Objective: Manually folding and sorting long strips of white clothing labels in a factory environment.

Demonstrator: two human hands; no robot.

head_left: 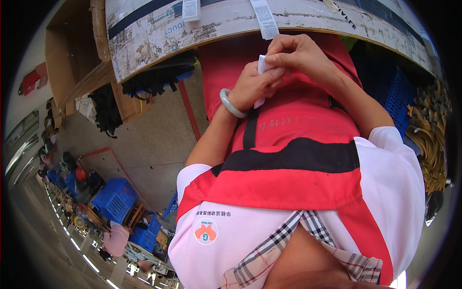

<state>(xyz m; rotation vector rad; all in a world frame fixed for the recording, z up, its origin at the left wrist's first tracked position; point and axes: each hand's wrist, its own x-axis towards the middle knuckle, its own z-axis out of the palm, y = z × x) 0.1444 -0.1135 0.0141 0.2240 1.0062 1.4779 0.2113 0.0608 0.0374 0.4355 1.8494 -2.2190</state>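
Above my lap, close to the table's near edge, my left hand [256,85] is closed around a narrow bundle of white labels [261,63]. Its upper end stands out past the fingers and its lower end shows under the palm. My right hand [299,54] touches the left one, thumb and forefinger pinched at the bundle's upper end. Whether a single label is between those fingertips is hidden. Just beyond, a printed white label strip [265,19] hangs over the table edge. Another small stack of white labels [191,10] lies farther left on the table.
The worn, cardboard-covered table [144,50] spans the far side. An open cardboard box [74,53] stands at its left. Black straps [153,82] lie below the table. Blue crates stand at right [398,98] and lower left [114,198]; brown strips [430,135] are piled at right.
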